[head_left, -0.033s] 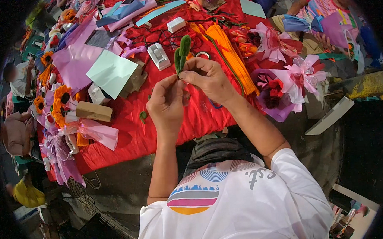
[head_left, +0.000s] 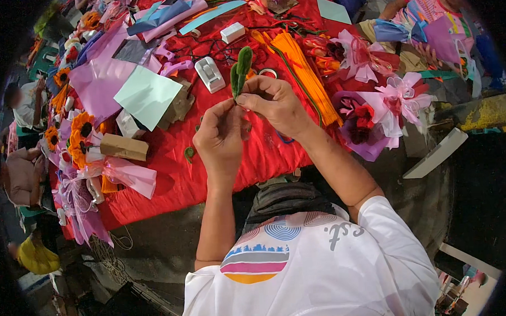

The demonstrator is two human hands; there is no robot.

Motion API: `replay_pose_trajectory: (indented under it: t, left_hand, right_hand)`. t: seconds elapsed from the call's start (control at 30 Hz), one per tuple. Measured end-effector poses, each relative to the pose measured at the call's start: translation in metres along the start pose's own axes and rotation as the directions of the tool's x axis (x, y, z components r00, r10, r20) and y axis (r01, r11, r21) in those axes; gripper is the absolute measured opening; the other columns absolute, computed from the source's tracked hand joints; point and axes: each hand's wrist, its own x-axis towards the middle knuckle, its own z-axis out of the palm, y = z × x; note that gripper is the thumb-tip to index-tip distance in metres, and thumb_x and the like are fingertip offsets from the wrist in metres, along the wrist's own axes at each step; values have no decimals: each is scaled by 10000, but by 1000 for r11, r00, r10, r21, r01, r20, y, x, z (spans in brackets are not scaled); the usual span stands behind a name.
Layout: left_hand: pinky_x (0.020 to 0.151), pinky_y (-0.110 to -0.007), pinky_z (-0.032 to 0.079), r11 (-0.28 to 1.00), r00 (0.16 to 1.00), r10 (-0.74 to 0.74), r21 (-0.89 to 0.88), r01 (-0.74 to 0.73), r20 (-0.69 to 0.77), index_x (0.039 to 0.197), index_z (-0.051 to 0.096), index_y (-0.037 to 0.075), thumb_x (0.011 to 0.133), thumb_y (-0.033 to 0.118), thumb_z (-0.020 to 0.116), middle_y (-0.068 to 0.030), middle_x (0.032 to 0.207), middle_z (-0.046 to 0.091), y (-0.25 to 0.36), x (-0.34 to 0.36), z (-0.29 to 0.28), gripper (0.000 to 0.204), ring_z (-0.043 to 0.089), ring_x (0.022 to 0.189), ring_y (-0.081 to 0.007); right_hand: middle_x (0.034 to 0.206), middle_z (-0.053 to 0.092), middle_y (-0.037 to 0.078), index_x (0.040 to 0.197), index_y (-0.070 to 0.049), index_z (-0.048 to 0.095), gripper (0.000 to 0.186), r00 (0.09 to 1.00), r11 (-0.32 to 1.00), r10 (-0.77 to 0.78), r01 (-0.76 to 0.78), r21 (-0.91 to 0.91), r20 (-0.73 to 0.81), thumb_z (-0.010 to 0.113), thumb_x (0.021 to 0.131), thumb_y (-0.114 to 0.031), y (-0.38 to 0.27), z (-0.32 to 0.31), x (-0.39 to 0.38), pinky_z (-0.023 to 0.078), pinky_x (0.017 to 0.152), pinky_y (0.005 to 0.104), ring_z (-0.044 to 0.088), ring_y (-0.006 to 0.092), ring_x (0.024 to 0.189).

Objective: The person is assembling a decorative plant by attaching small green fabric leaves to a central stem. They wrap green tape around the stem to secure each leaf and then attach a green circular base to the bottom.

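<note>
Both hands meet above a worktop (head_left: pixel 169 178) draped in red cloth. The left hand (head_left: pixel 221 138) and right hand (head_left: pixel 273 103) pinch the base of two green leaves (head_left: pixel 241 71), which stand upright, fingertips touching. Just behind lie a white stapler (head_left: pixel 210 74) and a bundle of orange stems (head_left: pixel 305 71). Pale green paper (head_left: pixel 147 95) lies left; pink bouquets (head_left: pixel 386 104) sit right.

A single head-worn fisheye view looks steeply down from close above onto the red cloth-covered craft table (head_left: pixel 169 173), edges bending.
</note>
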Motion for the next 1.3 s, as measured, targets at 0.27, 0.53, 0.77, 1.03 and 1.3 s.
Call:
replay_pose_trajectory:
  t: [0.27,0.53,0.77,1.03,1.3]
  left_hand:
    - [452,-181,435,998,999,-51,-23,51,-4,913,556,-13,831,40,561,-24,676,582,-1,-1,-3,97,558,565,-62]
    - [442,-184,427,956,989,-145,-253,148,30,910,550,-11,844,85,560,-33,686,578,-3,-2,-2,117,542,548,-69]
    - [445,-196,428,941,985,-164,-289,174,58,912,546,-13,856,121,551,-44,685,578,-3,1,-3,146,539,539,-84]
    - [450,-202,421,911,962,-235,-314,267,137,902,551,-17,859,92,531,-44,671,576,-7,4,-6,119,539,536,-87]
    - [444,-221,416,714,821,-400,-424,557,407,876,552,-11,848,114,549,-58,676,588,-12,16,-19,129,548,531,-97]
  right_hand:
    - [704,532,-53,871,-26,600,129,999,988,7,1,-151,53,595,791,-127,-5,-4,0,375,552,186,451,20,623]
    - [741,538,-48,875,-30,576,94,999,999,-22,24,-29,42,568,804,-91,-3,3,-1,399,599,194,472,28,669]
    - [739,539,-52,880,-32,574,100,999,1000,19,-18,-25,43,574,806,-100,-4,2,0,395,591,188,473,26,662]
    - [752,553,-49,875,-39,596,90,997,993,25,-17,-117,69,585,805,-94,-1,-7,0,399,596,189,481,23,668]
    - [754,568,-19,841,-37,594,61,993,1000,24,-23,-6,116,574,802,-80,-3,-6,-3,409,674,208,503,47,722]
